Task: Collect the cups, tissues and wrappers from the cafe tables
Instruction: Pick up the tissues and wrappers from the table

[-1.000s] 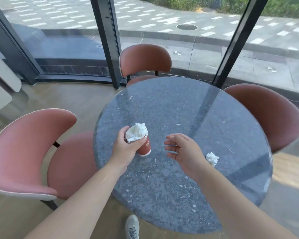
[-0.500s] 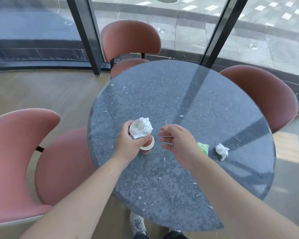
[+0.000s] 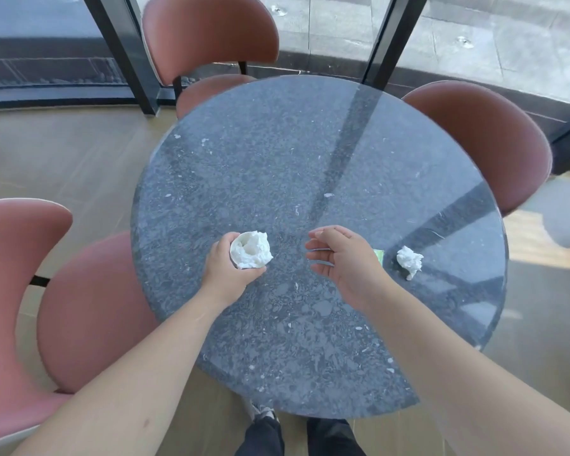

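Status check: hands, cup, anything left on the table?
Left hand grips cup, tissue stuffed inside. Right hand open, empty. Loose tissue and green wrapper on table. Nothing in the way.

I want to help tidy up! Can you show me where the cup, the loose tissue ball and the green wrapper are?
cup [image 3: 236, 256]: head view, on its white rim beside the thumb.
loose tissue ball [image 3: 409, 260]: head view, on its crumpled middle.
green wrapper [image 3: 379, 255]: head view, on the corner peeking past the right hand.
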`<state>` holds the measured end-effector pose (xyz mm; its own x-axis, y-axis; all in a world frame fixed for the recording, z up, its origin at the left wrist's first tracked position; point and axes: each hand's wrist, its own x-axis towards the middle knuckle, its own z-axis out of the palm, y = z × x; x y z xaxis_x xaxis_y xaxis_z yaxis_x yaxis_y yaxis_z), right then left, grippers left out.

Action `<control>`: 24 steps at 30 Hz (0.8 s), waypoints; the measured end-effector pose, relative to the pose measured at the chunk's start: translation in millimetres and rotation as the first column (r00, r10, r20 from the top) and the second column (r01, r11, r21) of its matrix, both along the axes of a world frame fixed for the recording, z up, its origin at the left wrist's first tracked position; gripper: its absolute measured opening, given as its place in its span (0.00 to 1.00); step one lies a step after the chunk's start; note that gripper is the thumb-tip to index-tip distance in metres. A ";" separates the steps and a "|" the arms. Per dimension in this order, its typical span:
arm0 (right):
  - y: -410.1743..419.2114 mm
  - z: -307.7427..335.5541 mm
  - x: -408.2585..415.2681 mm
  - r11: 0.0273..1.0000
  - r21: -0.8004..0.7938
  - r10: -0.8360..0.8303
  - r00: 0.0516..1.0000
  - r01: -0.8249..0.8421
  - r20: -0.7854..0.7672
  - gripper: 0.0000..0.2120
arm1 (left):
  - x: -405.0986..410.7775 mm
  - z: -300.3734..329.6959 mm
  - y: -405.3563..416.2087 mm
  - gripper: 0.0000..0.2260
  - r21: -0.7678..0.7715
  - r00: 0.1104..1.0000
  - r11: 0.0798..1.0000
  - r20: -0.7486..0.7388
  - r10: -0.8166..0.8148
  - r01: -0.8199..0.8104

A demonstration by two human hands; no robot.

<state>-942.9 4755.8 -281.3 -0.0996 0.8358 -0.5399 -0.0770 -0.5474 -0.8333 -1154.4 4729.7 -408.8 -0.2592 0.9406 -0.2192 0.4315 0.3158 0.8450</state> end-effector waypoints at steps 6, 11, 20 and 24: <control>-2.9 -4.1 14.1 1.000 -0.025 -0.018 1.000 0.017 -0.011 0.04 | 9.6 2.0 0.9 0.29 -0.056 0.985 0.998 0.170 0.036 -0.027; 2.0 7.1 26.6 1.000 0.002 -0.027 0.999 0.028 -0.023 0.04 | 26.5 25.5 10.7 0.29 -0.064 0.961 0.998 0.275 0.001 0.018; 10.7 27.5 80.2 0.989 0.045 -0.138 0.989 0.141 -0.052 0.05 | 82.3 85.5 53.1 0.27 0.064 0.911 0.991 0.390 -0.136 0.120; 12.0 22.1 113.2 0.977 0.032 -0.208 0.976 0.210 -0.065 0.04 | 112.4 91.9 65.1 0.30 0.083 0.879 0.983 0.439 -0.185 0.165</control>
